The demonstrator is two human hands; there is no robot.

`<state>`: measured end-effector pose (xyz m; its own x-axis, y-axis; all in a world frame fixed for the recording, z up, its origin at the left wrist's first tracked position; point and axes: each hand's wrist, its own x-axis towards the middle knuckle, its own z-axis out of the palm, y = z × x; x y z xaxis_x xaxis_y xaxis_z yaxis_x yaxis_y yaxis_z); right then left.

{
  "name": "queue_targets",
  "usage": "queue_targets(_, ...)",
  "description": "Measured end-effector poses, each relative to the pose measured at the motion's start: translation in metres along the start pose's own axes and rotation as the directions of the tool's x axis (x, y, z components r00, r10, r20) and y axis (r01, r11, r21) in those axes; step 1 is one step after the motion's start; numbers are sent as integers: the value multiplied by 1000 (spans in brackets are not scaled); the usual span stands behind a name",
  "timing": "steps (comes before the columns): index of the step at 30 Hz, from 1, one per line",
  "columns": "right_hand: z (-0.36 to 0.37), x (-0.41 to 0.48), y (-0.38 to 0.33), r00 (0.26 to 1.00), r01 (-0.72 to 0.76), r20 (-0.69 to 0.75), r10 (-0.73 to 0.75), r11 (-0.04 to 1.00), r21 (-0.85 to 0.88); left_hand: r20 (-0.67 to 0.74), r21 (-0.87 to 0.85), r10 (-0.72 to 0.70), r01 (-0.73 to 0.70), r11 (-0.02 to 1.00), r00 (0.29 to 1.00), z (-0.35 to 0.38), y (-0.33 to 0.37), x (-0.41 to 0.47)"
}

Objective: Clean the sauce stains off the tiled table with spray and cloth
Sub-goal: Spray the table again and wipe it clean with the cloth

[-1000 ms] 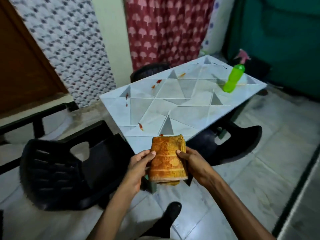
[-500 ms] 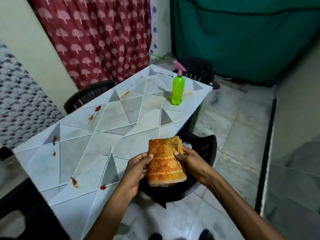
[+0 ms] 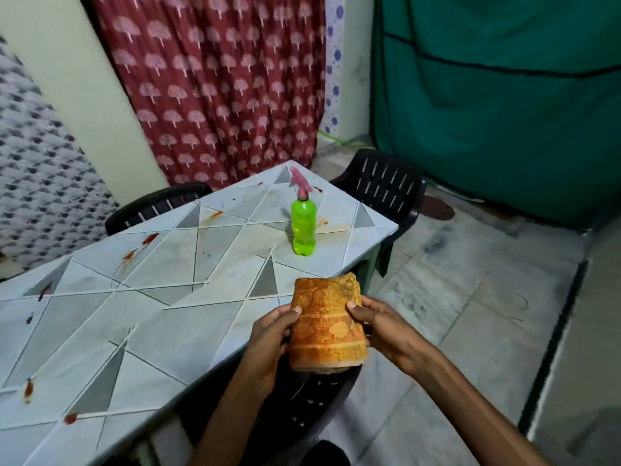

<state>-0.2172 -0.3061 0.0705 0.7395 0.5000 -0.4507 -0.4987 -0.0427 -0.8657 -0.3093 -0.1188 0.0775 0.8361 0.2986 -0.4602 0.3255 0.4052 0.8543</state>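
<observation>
Cloth in both hands, table not yet touched.

The left hand and right hand each gripped a side of the folded orange cloth, held in the air just off the table's near edge, around 5 o'clock of the tabletop. The green spray bottle stood upright and untouched toward the far corner, at about 1 o'clock from the cloth and well apart from it. Red sauce stains were scattered at 10 o'clock, with more along the left edge and an orange smear beside the bottle. By the look of it nothing was cleaned yet: spraying and wiping all remained.
</observation>
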Motion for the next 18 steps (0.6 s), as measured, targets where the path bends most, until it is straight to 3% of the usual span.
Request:
queue_targets(10, -85, 107, -55, 991, -55, 119, 63, 996, -67, -237, -147, 34, -70, 987, 971, 94, 9, 68)
queue_targets(18, -132, 197, -80, 965, -112, 218, 144, 982, -153, -370, -302, -40, -80, 950, 928, 133, -1, 155)
